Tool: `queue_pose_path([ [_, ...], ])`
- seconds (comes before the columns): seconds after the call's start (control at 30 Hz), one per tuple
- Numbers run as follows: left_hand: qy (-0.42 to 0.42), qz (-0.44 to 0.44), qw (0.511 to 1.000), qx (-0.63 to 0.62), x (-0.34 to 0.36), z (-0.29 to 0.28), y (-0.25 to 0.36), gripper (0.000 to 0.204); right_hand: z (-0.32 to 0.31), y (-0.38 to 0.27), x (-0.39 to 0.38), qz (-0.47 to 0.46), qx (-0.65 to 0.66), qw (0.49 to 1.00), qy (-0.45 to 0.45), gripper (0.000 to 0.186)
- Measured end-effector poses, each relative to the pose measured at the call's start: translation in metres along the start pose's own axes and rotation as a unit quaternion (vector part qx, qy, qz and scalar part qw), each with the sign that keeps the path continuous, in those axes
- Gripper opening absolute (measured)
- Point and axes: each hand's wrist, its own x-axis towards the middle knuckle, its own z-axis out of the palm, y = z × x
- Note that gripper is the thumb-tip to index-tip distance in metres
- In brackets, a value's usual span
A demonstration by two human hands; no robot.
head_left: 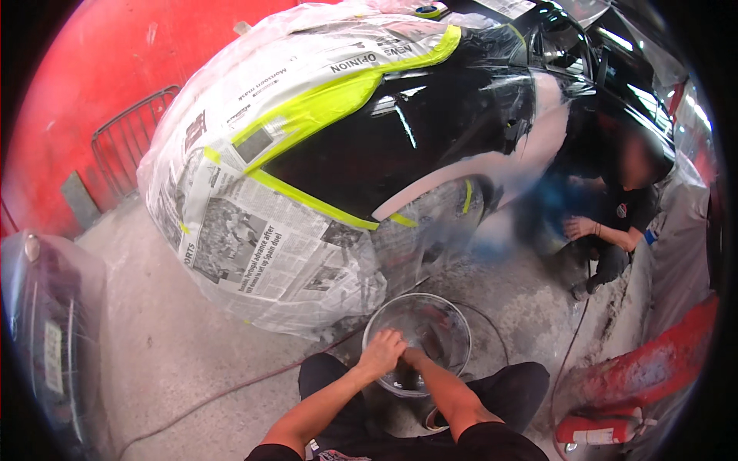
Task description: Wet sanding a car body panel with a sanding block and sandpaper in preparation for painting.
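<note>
Between my knees stands a round clear bucket point(467, 338) with dark contents low inside. My left hand point(383, 352) is over its near left rim, closed, with the fingers curled toward the other hand. My right hand point(415, 358) meets it above the bucket's inside, its fingers bent down and partly hidden. Whatever the two hands hold between them, if anything, does not show. Just beyond the bucket is a black car fender point(330, 169), edged with yellow masking tape point(315, 201) and newspaper point(238, 238). A pale pink patch point(469, 167) runs along its wheel arch.
At the right a co-worker point(626, 200) crouches beside the car. A hose point(223, 389) crosses the concrete floor from the left, and another cable point(573, 346) lies at right. A fire extinguisher point(596, 430) rests at lower right. A plastic-wrapped car point(54, 338) stands at left.
</note>
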Motion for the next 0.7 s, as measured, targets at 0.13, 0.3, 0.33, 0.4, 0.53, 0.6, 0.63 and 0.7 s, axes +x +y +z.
queue_pose_path([
  [0.13, -0.292, -0.011, 0.956, -0.023, 0.034, 0.017, 0.02, 0.034, 0.025, 0.081, 0.017, -0.085, 0.039, 0.995, -0.027, 0.046],
  [0.3, -0.257, -0.137, 0.957, 0.0, -0.024, 0.029, -0.015, 0.032, -0.065, -0.041, -0.044, -0.063, 0.136, 0.989, 0.007, 0.041],
  [0.33, -0.224, -0.13, 0.966, -0.008, -0.012, 0.033, -0.008, 0.034, -0.083, -0.021, -0.055, -0.041, 0.213, 0.975, 0.058, 0.036],
  [0.4, -0.235, -0.132, 0.963, -0.027, -0.006, 0.028, -0.007, 0.037, -0.105, -0.037, -0.078, 0.004, 0.363, 0.93, 0.053, 0.034],
  [0.53, -0.247, -0.118, 0.96, -0.056, -0.009, 0.022, -0.016, 0.029, -0.143, -0.069, -0.117, -0.005, 0.571, 0.821, 0.007, 0.03],
  [0.6, -0.216, -0.114, 0.968, -0.065, -0.009, 0.025, -0.015, 0.026, -0.14, -0.07, -0.12, -0.003, 0.621, 0.783, 0.023, 0.026],
  [0.63, -0.185, -0.113, 0.974, -0.072, -0.01, 0.026, -0.015, 0.023, -0.138, -0.072, -0.121, -0.004, 0.669, 0.742, 0.034, 0.022],
  [0.7, -0.175, -0.122, 0.975, -0.062, -0.012, 0.029, -0.015, 0.022, -0.135, -0.077, -0.119, 0.002, 0.643, 0.765, 0.015, 0.024],
])
